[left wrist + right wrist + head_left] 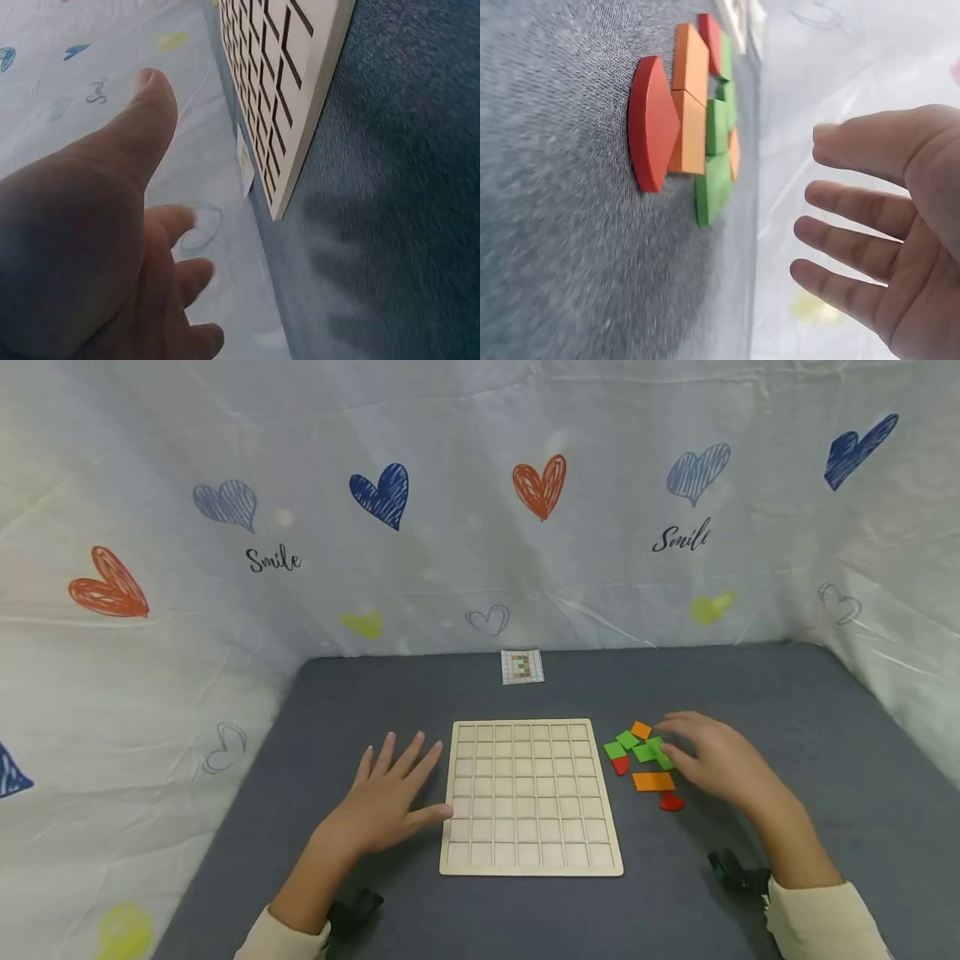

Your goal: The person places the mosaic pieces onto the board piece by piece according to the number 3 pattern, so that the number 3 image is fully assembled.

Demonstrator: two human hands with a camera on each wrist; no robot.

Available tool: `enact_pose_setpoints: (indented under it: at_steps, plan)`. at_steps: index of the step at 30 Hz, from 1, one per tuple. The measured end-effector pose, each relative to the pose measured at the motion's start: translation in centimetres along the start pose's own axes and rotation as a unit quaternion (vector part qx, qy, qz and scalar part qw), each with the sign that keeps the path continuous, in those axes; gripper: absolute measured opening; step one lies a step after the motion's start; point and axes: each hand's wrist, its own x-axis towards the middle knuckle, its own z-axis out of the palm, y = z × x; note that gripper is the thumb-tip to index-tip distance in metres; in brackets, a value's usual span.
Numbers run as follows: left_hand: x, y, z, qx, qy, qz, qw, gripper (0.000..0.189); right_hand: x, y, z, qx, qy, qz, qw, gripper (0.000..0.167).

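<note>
A wooden grid board [534,797] with rows of square recesses lies in front of me. My left hand [390,802] is spread at its left side, fingers straight, thumb tip over the board's left edge in the head view. To the right of the board is a loose group of flat pieces: green squares [627,740], orange squares [653,782] and red rounded pieces [671,802]. Over the right side of that group is my right hand [716,760], holding nothing. In the right wrist view its fingers [855,247] are apart and slightly bent, away from the red piece [651,124].
At the far edge of the grey table [375,693] lies a small card [522,667] printed with a coloured grid pattern. Behind the table hangs a white curtain [450,435] with hearts and "Smile" lettering. Both wrists carry black straps with cameras.
</note>
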Motion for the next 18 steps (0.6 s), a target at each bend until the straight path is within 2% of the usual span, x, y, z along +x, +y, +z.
enact_pose_setpoints:
  at_steps: [4, 7, 13, 18]
  plan:
    - [1.0, 0.3, 0.3, 0.002, 0.004, 0.015, 0.9999, 0.096, 1.7, 0.2, 0.7, -0.026, -0.016, -0.008, 0.9995, 0.022]
    - [1.7, 0.5, 0.6, 0.009, -0.008, 0.018, 0.9998, 0.097, 2.9, 0.4, 1.2, -0.033, -0.03, -0.004, 0.999, 0.017]
    - [2.3, 0.6, 1.1, -0.018, -0.067, 0.019, 0.9974, 0.115, 4.8, 0.4, 2.2, -0.031, -0.054, 0.02, 0.9979, 0.011]
    - [2.6, 0.2, 2.2, -0.051, -0.105, 0.024, 0.9928, 0.129, 5.0, 0.3, 2.6, -0.042, -0.058, 0.042, 0.9965, 0.009]
